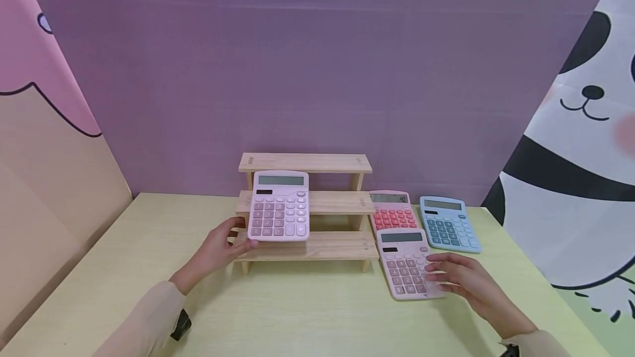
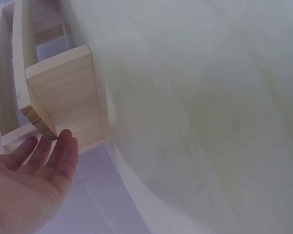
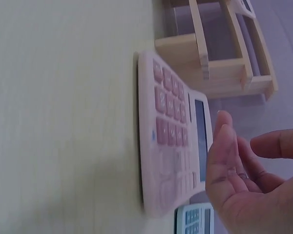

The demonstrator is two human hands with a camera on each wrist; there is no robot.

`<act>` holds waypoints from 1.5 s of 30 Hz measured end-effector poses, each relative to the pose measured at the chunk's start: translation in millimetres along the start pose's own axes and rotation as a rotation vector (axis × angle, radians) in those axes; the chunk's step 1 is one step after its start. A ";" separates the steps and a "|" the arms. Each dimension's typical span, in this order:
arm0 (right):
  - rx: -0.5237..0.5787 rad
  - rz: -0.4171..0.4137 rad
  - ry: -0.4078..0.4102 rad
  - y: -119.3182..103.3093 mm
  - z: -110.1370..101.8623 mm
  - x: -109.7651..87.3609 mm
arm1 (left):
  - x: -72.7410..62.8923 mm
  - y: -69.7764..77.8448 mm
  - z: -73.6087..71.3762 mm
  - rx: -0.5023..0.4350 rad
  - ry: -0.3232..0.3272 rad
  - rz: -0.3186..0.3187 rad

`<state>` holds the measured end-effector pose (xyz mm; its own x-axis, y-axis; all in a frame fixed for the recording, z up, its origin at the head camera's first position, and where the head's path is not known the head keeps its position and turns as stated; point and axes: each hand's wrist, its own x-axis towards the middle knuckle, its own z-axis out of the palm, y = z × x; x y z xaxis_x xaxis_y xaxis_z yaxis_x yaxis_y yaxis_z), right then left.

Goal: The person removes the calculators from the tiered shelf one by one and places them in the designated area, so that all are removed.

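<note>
A pink-lilac calculator (image 1: 279, 206) stands propped on the wooden tiered shelf (image 1: 342, 244), its lower edge over the bottom step. At its lower left corner is my left hand (image 1: 223, 247), the thumb tip right by the corner. In the left wrist view, the loosely bent fingers (image 2: 63, 156) lie beside the end of a shelf board. My right hand (image 1: 463, 280) hovers at the right edge of a pale pink calculator (image 1: 407, 264) lying on the table. Its fingers are relaxed, with the thumb held apart and nothing between them.
Behind the pale pink calculator lie a calculator with red keys (image 1: 394, 218), its display lit, and a blue calculator (image 1: 448, 225). The shelf stands near the back edge of the table (image 1: 297, 313), before a purple backdrop (image 1: 317, 70). Printed panels flank both sides.
</note>
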<state>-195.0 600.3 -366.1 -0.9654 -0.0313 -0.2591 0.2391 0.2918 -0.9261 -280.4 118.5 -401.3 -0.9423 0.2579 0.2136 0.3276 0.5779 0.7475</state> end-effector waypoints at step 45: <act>0.273 -0.243 -0.286 -67.0 173.2 46.5 | -1.4 -4.9 1.5 -0.014 -0.017 0.011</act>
<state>-237.8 413.7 -363.6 -0.9385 -0.3408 -0.0552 0.0650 -0.0174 -0.9977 -280.5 116.5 -406.2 -0.9372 0.2776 0.2113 0.3370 0.5640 0.7539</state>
